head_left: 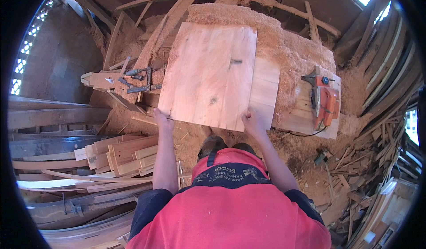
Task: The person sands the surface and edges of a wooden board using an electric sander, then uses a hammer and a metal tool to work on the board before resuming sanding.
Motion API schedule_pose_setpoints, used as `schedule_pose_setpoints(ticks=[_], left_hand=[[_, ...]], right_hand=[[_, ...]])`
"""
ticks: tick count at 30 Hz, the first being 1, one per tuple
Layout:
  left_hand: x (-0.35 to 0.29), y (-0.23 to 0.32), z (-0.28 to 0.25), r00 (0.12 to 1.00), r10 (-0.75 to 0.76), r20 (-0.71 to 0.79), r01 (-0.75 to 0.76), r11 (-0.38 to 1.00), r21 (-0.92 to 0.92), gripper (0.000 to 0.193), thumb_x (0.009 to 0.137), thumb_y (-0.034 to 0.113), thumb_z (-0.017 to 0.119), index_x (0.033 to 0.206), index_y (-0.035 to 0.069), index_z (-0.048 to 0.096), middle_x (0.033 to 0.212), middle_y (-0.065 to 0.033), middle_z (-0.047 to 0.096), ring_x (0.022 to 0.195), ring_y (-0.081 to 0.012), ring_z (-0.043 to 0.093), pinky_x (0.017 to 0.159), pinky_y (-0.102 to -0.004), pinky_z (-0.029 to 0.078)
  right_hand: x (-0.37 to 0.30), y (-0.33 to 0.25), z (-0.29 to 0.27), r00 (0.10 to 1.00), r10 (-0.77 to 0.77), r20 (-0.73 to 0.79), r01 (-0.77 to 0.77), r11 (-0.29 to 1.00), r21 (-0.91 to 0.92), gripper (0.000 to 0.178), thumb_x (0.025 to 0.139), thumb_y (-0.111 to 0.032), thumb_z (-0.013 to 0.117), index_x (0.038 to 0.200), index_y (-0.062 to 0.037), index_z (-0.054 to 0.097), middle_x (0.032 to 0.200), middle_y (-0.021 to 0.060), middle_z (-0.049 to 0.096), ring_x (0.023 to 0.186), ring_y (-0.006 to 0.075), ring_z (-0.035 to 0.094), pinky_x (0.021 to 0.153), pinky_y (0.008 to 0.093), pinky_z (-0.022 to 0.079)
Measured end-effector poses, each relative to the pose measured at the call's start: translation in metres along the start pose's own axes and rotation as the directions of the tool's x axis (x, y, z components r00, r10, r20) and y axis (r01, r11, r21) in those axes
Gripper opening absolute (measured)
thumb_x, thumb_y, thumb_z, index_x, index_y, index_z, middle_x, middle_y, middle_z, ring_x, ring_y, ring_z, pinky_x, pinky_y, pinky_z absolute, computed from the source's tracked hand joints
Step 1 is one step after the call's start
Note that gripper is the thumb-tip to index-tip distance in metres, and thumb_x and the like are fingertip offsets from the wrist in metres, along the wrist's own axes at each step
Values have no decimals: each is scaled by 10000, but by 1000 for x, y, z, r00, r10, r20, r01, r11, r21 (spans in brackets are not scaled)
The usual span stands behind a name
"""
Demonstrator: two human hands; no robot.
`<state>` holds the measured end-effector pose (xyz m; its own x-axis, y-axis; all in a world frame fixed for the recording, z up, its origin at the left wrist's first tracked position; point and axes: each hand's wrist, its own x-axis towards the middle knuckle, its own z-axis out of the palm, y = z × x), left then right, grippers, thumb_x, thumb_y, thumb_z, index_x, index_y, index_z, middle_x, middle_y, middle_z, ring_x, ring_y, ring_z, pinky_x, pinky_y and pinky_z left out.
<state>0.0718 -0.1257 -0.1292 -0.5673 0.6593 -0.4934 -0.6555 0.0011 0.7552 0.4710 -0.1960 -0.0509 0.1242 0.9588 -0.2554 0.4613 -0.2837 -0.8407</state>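
Note:
A wide, pale wooden panel (pixel 204 80) with a dark knot mark lies in front of me, tilted slightly. My left hand (pixel 164 119) is closed on its near left corner, the thumb near the top face. At the near right corner, my right hand (pixel 253 122) has its fingers curled around the edge; its fingertips are partly hidden. A second pale board (pixel 266 87) shows beneath the panel, sticking out to the right.
Wood shavings (pixel 235 14) heap up behind the panel. An orange electric planer (pixel 327 105) with a cable rests on a board at the right. Bar clamps (pixel 141 82) lie at the left. Stacked timber pieces (pixel 128 153) fill the near left, and scrap wood (pixel 359 178) piles up at the right.

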Motion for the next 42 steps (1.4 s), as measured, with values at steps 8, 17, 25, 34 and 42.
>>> schedule_pose_setpoints(ticks=[8,17,25,34,42], left_hand=[[-3,14,7,925,322,200,-378,747,547,443,993,237,636,1329,-38,548,1001,-86,684,902,-132,632,838,-285,514],[33,37,-4,925,111,363,-370,481,795,414,1010,326,616,1212,-29,682,868,34,639,769,-84,503,675,-293,468],[0,63,21,950,-41,309,-247,505,827,470,977,326,658,1292,-20,629,1231,-112,659,1067,-225,629,853,-350,543],[40,76,22,894,-130,428,-408,158,899,525,958,388,658,1278,-28,635,1280,-147,647,1143,-246,599,998,-356,470],[104,64,59,721,-444,532,-595,-2,804,689,967,559,544,1290,-48,584,1186,-209,629,1053,-291,612,879,-417,518]], right_hand=[[5,3,-12,997,82,6,-81,997,-12,563,830,-291,729,1245,46,554,1010,225,693,954,369,664,856,480,519],[4,-15,18,953,126,-274,-188,959,-212,722,766,-312,807,1381,-83,504,1287,229,567,1167,396,571,982,472,479],[2,-18,24,928,186,-323,-232,966,-109,662,756,-295,765,1357,-141,533,1279,191,563,1262,365,499,1037,489,429],[6,2,48,863,207,-460,-246,969,-24,601,731,-280,750,1298,-141,609,1253,193,583,1252,369,501,1057,496,388],[-73,-12,87,722,135,-679,-212,977,-31,414,824,-285,686,1196,-109,655,1198,169,601,1226,352,511,1038,470,407]])
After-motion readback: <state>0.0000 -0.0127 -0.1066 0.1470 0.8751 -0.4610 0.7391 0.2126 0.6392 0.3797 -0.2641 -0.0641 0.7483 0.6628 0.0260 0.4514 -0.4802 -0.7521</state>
